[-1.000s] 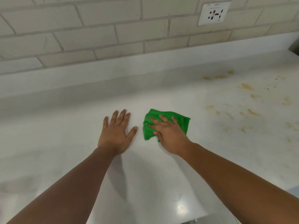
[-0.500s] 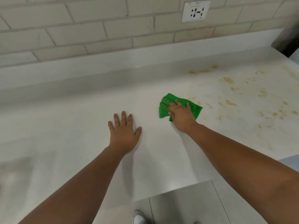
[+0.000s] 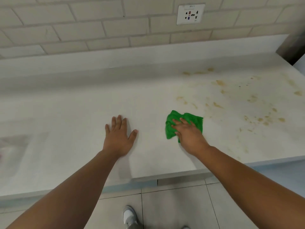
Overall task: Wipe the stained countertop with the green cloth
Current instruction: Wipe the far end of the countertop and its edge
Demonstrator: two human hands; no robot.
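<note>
Right hand (image 3: 189,136) spread flat on cloth (image 3: 193,120), pressing it to counter (image 3: 74,123) just left of stains (image 3: 257,111), likely for scrubbing pressure; left hand (image 3: 118,137) splayed on bare counter, probably bracing.

— What is sitting around the white socket (image 3: 190,14)?
— Pale brick tiles (image 3: 99,30) are surrounding it. A dark panel (image 3: 295,45) is standing far to its right, and a grey shoe (image 3: 130,218) is resting on floor tiles (image 3: 173,212) well below it.
</note>
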